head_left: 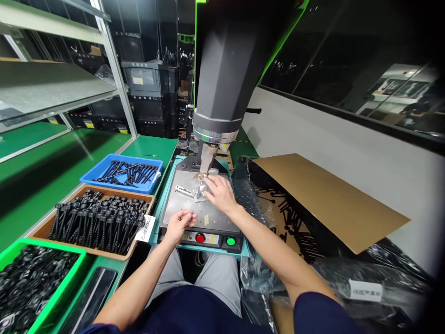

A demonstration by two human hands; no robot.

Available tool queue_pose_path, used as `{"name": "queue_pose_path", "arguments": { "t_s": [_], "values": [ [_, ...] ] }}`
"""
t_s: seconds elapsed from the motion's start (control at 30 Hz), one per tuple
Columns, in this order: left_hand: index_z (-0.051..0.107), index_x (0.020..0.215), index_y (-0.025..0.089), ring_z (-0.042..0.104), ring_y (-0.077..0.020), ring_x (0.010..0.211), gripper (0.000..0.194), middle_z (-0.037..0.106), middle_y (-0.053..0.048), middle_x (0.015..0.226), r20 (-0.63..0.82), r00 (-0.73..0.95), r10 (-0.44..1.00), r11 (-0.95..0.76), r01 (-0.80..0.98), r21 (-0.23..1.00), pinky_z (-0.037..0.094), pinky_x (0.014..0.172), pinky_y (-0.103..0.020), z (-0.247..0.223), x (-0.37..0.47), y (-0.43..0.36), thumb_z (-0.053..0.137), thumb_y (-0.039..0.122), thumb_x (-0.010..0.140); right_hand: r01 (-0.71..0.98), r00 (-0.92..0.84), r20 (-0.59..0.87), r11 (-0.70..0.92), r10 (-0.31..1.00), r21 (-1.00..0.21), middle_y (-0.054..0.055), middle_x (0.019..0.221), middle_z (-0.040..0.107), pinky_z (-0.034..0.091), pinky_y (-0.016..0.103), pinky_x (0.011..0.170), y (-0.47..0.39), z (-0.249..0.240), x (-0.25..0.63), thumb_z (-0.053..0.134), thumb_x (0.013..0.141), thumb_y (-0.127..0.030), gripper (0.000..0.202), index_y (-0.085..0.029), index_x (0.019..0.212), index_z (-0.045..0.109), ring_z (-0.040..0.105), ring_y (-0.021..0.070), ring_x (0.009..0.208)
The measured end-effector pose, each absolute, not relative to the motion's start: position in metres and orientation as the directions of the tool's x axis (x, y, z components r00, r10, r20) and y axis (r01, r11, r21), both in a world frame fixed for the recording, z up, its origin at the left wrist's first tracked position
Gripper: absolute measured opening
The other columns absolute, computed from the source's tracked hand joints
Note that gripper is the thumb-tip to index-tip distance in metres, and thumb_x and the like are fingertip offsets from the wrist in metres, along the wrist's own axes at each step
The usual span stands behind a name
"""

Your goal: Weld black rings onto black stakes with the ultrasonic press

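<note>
My right hand (221,191) reaches to a small shiny fixture (201,188) on the metal work plate (181,206). Its fingers and thumb bend around the fixture's right side, just below the tip of a metal welding horn (207,157). What lies between the fingertips is too small to make out. Near the plate's front edge, my left hand (180,225) is closed, thumb against curled fingers; whatever it may hold is hidden. A small silver bracket (184,190) lies on the plate left of the fixture.
At left stand a blue tray (121,185) and a brown tray (95,188) of black stemmed parts, and a green bin (59,287) of black parts. Red (200,238) and green buttons (230,241) front the machine. Cardboard (330,199) lies right over a lined box.
</note>
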State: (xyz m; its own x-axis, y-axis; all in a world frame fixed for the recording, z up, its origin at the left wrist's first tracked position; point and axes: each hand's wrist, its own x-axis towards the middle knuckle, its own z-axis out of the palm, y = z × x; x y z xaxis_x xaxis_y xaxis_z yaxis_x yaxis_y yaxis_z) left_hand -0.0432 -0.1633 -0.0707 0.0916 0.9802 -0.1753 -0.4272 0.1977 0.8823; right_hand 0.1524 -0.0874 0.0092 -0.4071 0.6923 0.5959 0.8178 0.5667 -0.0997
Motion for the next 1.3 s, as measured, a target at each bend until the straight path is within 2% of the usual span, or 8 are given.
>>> {"name": "queue_pose_path", "arguments": {
  "t_s": [0.07, 0.17, 0.37, 0.53, 0.7, 0.87, 1.07, 1.3],
  "values": [
    [0.070, 0.091, 0.010, 0.071, -0.0190, 0.074, 0.041, 0.075, -0.013, 0.086, -0.158, 0.095, 0.983, 0.184, -0.419, 0.889, 0.055, 0.065, -0.026, -0.069, -0.044, -0.165, 0.082, 0.041, 0.067, 0.824, -0.452, 0.555, 0.565, 0.699, -0.041, 0.016, 0.131, 0.055, 0.034, 0.045, 0.100, -0.077, 0.008, 0.127, 0.059, 0.088, -0.024, 0.042, -0.016, 0.129, 0.057, 0.045, 0.0321, 0.120],
    [0.072, 0.089, 0.011, 0.070, -0.0199, 0.074, 0.038, 0.075, -0.013, 0.084, -0.137, 0.087, 0.987, 0.161, -0.393, 0.905, 0.055, 0.065, -0.027, -0.067, -0.049, -0.169, 0.081, 0.041, 0.067, 0.845, -0.425, 0.503, 0.530, 0.753, -0.079, 0.012, 0.120, 0.063, 0.037, 0.044, 0.093, -0.065, 0.007, 0.111, 0.054, 0.090, -0.017, 0.027, -0.020, 0.114, 0.066, 0.051, 0.0299, 0.110],
    [0.074, 0.075, 0.014, 0.067, -0.0194, 0.071, 0.018, 0.073, -0.008, 0.075, -0.032, -0.048, 0.998, 0.018, -0.253, 0.967, 0.055, 0.068, -0.028, -0.041, -0.089, -0.180, 0.079, 0.031, 0.070, 0.662, -0.058, 0.667, 0.529, 0.742, -0.531, 0.008, 0.098, 0.072, 0.047, 0.036, 0.088, -0.082, 0.037, 0.133, 0.049, 0.094, -0.028, 0.023, -0.019, 0.095, 0.070, 0.063, 0.0231, 0.094],
    [0.068, 0.063, 0.016, 0.068, -0.0206, 0.080, 0.013, 0.073, -0.007, 0.082, 0.129, -0.131, 0.983, -0.161, -0.272, 0.949, 0.057, 0.075, -0.029, 0.028, -0.131, -0.184, 0.080, 0.009, 0.062, 0.428, 0.023, 0.539, 0.479, 0.842, -0.766, 0.005, 0.086, 0.072, 0.054, 0.030, 0.068, -0.120, 0.100, 0.161, 0.061, 0.087, -0.042, 0.027, -0.018, 0.096, 0.071, 0.067, 0.0182, 0.073],
    [0.061, 0.064, 0.013, 0.069, -0.0224, 0.064, 0.011, 0.070, -0.010, 0.078, 0.174, -0.114, 0.978, -0.207, -0.447, 0.870, 0.059, 0.056, -0.032, 0.101, -0.147, -0.183, 0.071, 0.007, 0.067, 0.279, -0.012, 0.474, 0.458, 0.880, -0.844, 0.001, 0.069, 0.067, 0.042, 0.020, 0.037, -0.166, 0.148, 0.161, 0.069, 0.082, -0.047, 0.034, -0.016, 0.094, 0.070, 0.053, 0.0082, 0.041],
    [0.058, 0.070, 0.015, 0.051, -0.0108, 0.031, 0.009, 0.063, -0.003, 0.061, 0.074, -0.080, 0.994, -0.106, -0.557, 0.824, 0.036, 0.025, -0.018, 0.142, -0.147, -0.199, 0.060, 0.006, 0.073, 0.146, -0.032, 0.405, 0.406, 0.914, -0.902, 0.001, 0.068, 0.067, 0.035, 0.018, 0.030, -0.215, 0.169, 0.158, 0.072, 0.081, -0.045, 0.032, -0.016, 0.093, 0.068, 0.047, 0.0056, 0.033],
    [0.060, 0.072, 0.019, 0.041, -0.0083, 0.021, 0.012, 0.062, 0.000, 0.051, 0.185, 0.122, 0.975, -0.129, -0.369, 0.921, 0.025, 0.019, -0.014, 0.167, -0.152, -0.226, 0.070, 0.026, 0.071, 0.077, -0.064, 0.365, 0.369, 0.929, -0.926, 0.001, 0.070, 0.067, 0.033, 0.018, 0.026, -0.264, 0.188, 0.166, 0.071, 0.084, -0.042, 0.025, -0.019, 0.093, 0.067, 0.045, 0.0050, 0.029],
    [0.057, 0.071, 0.019, 0.039, -0.0093, 0.017, 0.017, 0.065, 0.001, 0.048, 0.152, 0.333, 0.931, -0.069, -0.249, 0.966, 0.024, 0.019, -0.014, 0.192, -0.151, -0.246, 0.069, 0.032, 0.073, 0.021, -0.063, 0.355, 0.357, 0.933, -0.934, 0.000, 0.068, 0.065, 0.030, 0.020, 0.024, -0.287, 0.204, 0.178, 0.072, 0.084, -0.038, 0.016, -0.023, 0.090, 0.069, 0.041, 0.0047, 0.028]
  ]
}}
